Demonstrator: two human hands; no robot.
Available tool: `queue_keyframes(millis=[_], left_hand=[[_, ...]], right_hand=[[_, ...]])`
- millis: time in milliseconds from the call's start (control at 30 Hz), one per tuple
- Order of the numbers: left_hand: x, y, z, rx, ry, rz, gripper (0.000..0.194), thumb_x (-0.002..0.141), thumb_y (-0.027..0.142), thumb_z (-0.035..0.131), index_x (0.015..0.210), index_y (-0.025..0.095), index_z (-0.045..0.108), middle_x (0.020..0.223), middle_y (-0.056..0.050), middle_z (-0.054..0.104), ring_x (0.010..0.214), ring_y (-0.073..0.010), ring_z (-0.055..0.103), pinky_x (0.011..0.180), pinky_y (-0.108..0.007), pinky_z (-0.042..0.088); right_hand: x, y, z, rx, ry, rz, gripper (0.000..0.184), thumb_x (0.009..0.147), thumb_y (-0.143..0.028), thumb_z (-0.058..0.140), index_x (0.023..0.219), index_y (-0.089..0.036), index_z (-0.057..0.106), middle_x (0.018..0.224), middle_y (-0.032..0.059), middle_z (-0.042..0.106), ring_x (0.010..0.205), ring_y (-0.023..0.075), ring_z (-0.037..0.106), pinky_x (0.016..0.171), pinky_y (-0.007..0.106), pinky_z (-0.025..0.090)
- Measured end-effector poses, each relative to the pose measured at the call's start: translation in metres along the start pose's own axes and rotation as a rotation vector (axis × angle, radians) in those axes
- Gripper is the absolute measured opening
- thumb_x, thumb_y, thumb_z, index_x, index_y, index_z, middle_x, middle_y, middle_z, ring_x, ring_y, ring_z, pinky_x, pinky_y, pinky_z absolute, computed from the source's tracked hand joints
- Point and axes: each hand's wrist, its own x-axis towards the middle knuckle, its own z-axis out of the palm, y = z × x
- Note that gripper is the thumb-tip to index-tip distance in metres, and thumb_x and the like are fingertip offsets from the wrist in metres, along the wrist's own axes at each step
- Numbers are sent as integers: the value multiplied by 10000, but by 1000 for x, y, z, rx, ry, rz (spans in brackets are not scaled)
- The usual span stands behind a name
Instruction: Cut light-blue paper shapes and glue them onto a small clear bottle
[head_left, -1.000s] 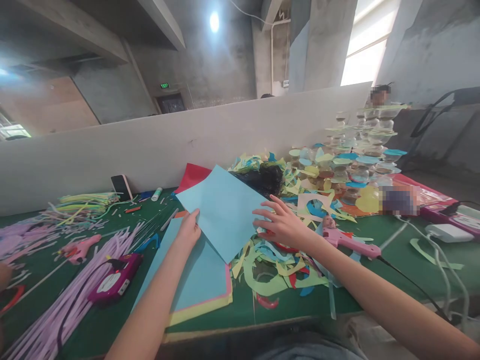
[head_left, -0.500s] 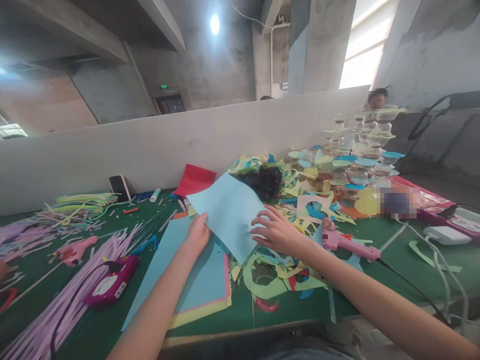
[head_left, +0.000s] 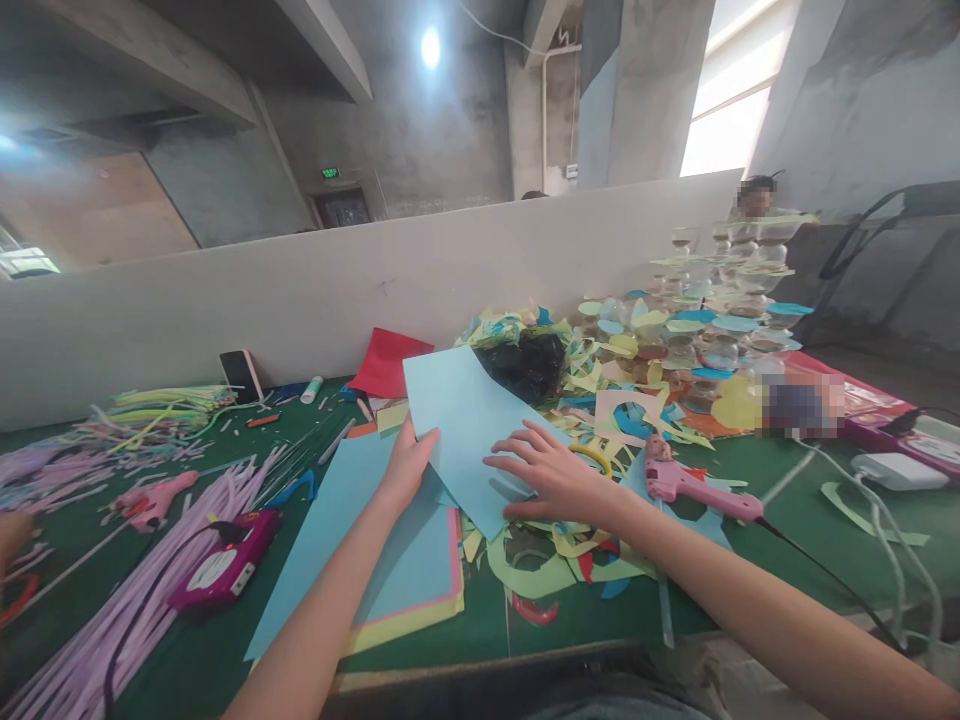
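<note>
The left hand (head_left: 405, 468) pinches the edge of a light-blue sheet (head_left: 463, 425); the right hand (head_left: 551, 472) spreads open over its other side, contact unclear. Beneath lie a paper stack (head_left: 416, 565) and scraps (head_left: 540, 583) on the green worktop (head_left: 487, 635).

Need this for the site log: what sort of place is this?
Probably a handicraft workshop: a pink glue gun, cut paper scraps and long purple strips lie on a green worktable.

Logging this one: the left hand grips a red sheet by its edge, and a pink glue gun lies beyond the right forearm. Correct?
The colour is wrong: the head view shows the left hand gripping a light blue sheet by its edge, and a pink glue gun lies beyond the right forearm.
</note>
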Motion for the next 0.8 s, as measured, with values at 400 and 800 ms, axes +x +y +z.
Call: queue_keyframes(millis=[400,800], left_hand=[[2,4,1,-275,120,-105,483,747,140,614,1224,207,581,1202,-87,686,1115,-257,639,934,-362,523],[-2,14,1,-449,-35,-139,485,863,464,579,1305,271,529,1405,-49,543,1116,-264,617,796,-372,598]], right_hand=[[0,2,1,5,94,18,337,931,-304,551,1261,-240,562,1259,83,596,1224,295,461,1145,560,251],[6,4,-10,709,144,720,385,954,-544,342,825,-226,516,657,-16,476,531,143,406,489,280,330]])
